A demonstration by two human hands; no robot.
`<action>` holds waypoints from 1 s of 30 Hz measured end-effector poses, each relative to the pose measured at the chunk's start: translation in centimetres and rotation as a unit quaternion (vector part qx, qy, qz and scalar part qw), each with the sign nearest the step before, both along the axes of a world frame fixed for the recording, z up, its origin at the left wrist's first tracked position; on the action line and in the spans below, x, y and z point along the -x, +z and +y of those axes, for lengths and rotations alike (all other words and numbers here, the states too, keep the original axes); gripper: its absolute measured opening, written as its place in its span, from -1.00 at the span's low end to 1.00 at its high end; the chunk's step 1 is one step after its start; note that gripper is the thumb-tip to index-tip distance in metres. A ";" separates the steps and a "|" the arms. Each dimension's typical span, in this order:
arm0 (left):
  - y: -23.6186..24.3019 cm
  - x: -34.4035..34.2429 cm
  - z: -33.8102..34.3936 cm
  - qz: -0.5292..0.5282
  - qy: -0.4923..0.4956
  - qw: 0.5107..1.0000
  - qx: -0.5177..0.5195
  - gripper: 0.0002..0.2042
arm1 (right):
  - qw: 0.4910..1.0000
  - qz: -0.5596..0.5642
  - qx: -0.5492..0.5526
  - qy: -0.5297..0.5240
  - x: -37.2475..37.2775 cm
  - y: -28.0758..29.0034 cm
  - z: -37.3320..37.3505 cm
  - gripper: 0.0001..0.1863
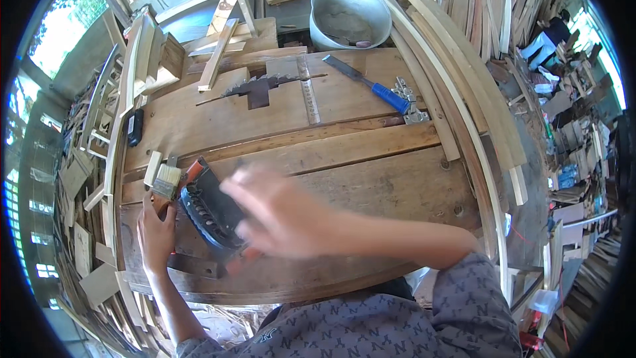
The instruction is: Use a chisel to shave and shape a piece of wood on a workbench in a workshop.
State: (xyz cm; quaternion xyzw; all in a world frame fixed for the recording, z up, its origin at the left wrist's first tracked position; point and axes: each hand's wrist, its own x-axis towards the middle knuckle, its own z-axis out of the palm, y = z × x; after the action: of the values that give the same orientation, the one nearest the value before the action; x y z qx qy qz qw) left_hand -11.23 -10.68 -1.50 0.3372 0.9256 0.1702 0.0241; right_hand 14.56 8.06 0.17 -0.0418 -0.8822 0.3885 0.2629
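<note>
My left hand (156, 238) is closed around the handle of a paintbrush (167, 179), bristles pointing away from me, at the left of the wooden workbench (391, 199). Just right of it lies a dark oblong object (211, 209) with a row of holes along its edge and an orange part at its far end; its exact kind is unclear. My right hand (281, 215) is smeared by motion above or beside this object's right side, partly covering it. Whether its fingers hold anything does not show. A small pale wood block (153, 168) sits against the paintbrush.
Toward the far side lie a blue-handled chisel (387, 96), a metal fitting (405, 93), a ruler (309, 93) and a toothed saw blade (265, 85). A metal pot (350, 16) stands behind them. Long curved boards (457, 59) line the right edge. A person (546, 40) is far right.
</note>
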 end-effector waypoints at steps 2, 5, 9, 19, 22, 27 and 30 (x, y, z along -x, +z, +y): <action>0.4 -0.3 0.3 -0.017 0.002 0.999 0.033 -0.34 | 0.978 0.056 -0.126 -0.159 -3.6 3.3 5.4 -0.60; 0.3 -1.2 -0.4 0.037 0.035 0.997 0.065 -0.27 | 0.883 0.050 -0.238 -0.402 -10.3 5.9 13.7 -0.59; -0.2 -1.4 0.9 0.041 0.040 0.996 0.075 -0.24 | 0.737 -0.084 -0.316 -0.592 -23.9 7.1 25.6 -0.47; -0.5 -1.8 0.3 0.092 0.047 0.991 0.080 -0.29 | 0.721 -0.305 -0.157 -0.602 -29.2 2.7 32.3 -0.19; 0.7 -2.9 1.0 0.058 0.048 0.993 0.094 -0.30 | 0.711 -0.329 -0.166 -0.599 -29.4 1.4 32.6 -0.21; 0.3 -4.9 0.2 0.189 0.042 0.978 0.078 -0.33 | 0.696 -0.327 -0.222 -0.600 -27.8 1.1 32.0 -0.23; 0.9 -8.3 1.1 0.186 -0.059 0.979 -0.062 -0.30 | 0.711 -0.293 -0.219 -0.601 -28.6 0.9 32.6 -0.26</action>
State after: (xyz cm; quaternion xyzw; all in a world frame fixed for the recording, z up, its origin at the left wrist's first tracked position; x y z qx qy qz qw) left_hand -2.94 -9.62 -0.63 0.4180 0.8800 0.1597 -0.1591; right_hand 43.12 40.63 1.12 -0.6162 -0.7639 -0.0870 0.1708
